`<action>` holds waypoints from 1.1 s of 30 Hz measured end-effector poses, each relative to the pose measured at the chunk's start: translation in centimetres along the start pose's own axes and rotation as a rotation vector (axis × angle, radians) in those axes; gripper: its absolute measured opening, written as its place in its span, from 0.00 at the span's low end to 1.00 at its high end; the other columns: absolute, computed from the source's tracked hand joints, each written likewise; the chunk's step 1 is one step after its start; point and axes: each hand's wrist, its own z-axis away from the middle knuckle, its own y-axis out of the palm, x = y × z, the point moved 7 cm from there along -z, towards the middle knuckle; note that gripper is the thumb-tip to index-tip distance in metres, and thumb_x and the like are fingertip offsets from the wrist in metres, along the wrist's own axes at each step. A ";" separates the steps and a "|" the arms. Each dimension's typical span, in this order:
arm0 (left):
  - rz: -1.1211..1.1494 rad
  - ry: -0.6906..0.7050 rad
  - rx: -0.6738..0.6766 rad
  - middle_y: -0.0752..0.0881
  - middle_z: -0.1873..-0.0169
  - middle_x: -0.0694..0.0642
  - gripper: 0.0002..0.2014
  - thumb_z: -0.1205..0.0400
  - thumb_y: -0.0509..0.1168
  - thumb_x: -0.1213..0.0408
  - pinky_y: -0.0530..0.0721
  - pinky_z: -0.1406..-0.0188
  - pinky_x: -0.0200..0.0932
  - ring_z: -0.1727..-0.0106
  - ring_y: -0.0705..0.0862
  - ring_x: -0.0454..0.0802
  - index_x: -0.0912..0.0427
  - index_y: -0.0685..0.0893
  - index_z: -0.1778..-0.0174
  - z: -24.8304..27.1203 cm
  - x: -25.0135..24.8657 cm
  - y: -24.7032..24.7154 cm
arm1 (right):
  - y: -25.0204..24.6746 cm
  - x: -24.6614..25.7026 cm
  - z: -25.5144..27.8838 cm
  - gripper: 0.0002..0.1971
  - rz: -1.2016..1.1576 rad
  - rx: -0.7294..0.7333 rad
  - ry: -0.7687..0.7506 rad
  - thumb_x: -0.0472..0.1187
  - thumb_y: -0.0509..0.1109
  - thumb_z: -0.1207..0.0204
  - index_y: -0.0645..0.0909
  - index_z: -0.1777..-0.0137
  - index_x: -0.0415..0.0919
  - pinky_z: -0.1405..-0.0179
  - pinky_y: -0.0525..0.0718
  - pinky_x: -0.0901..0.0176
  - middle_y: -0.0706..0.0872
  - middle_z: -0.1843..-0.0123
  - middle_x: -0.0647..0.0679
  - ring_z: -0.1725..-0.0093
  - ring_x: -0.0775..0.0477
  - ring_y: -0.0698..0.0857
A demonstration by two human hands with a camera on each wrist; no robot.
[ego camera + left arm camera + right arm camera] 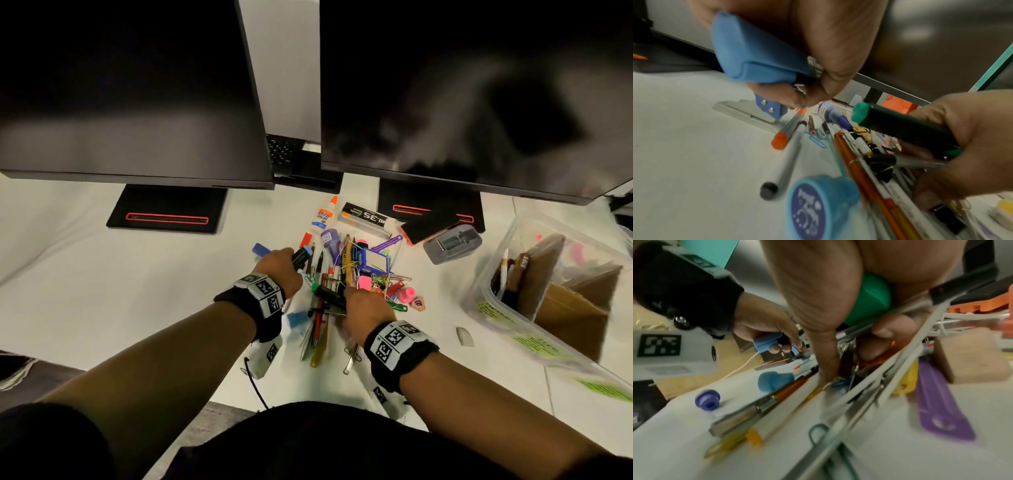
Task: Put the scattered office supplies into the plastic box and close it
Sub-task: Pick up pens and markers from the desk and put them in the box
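The plastic box (pixel 507 301) stands open toward the desk's right edge, nearer the right hand (pixel 366 308), which grips a green-capped marker (pixel 900 128), while the left hand (pixel 279 267) grips a blue stapler (pixel 748 53).

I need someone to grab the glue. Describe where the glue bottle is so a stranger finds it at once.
Start at the right monitor's stand. Just left of it, at the far edge of the supply pile, the glue bottle lies beside a staples box. It alone is white with an orange cap.
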 end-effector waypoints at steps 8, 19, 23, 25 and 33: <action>-0.158 0.088 0.048 0.84 0.43 0.63 0.15 0.19 0.57 0.71 0.82 0.47 0.49 0.42 0.84 0.60 0.65 0.71 0.36 -0.6 -1.2 1.4 | -0.5 -4.9 0.1 0.18 -0.138 -0.082 0.160 0.31 0.60 0.23 0.75 0.33 0.36 0.41 0.81 0.51 0.81 0.37 0.36 0.39 0.36 0.82; -0.119 -0.002 0.109 0.84 0.42 0.66 0.22 0.19 0.61 0.68 0.83 0.45 0.53 0.43 0.86 0.63 0.65 0.62 0.30 -1.4 -0.9 2.6 | -1.3 -3.1 0.5 0.16 -0.327 -0.108 0.080 0.45 0.71 0.25 0.77 0.40 0.40 0.54 0.83 0.60 0.87 0.47 0.44 0.50 0.44 0.86; -0.138 -0.017 0.115 0.84 0.43 0.66 0.22 0.20 0.62 0.67 0.84 0.45 0.53 0.44 0.86 0.63 0.65 0.64 0.31 -1.5 -0.7 3.0 | 0.8 -1.3 0.0 0.20 -0.184 0.019 0.062 0.45 0.74 0.27 0.76 0.38 0.41 0.46 0.86 0.55 0.87 0.44 0.43 0.45 0.41 0.86; -0.150 -0.036 0.115 0.84 0.43 0.66 0.21 0.20 0.62 0.66 0.84 0.47 0.51 0.44 0.86 0.62 0.65 0.66 0.33 -1.5 -0.4 3.2 | 1.0 -1.3 -0.3 0.17 -0.142 0.005 0.054 0.41 0.70 0.26 0.76 0.38 0.41 0.46 0.87 0.51 0.87 0.44 0.42 0.46 0.40 0.87; -0.145 -0.053 0.130 0.85 0.53 0.61 0.11 0.19 0.59 0.66 0.79 0.59 0.43 0.49 0.86 0.59 0.66 0.79 0.43 -1.7 0.0 3.1 | 0.0 -4.8 -0.4 0.21 -0.279 0.023 0.178 0.40 0.72 0.30 0.76 0.37 0.36 0.48 0.85 0.56 0.85 0.47 0.41 0.44 0.38 0.85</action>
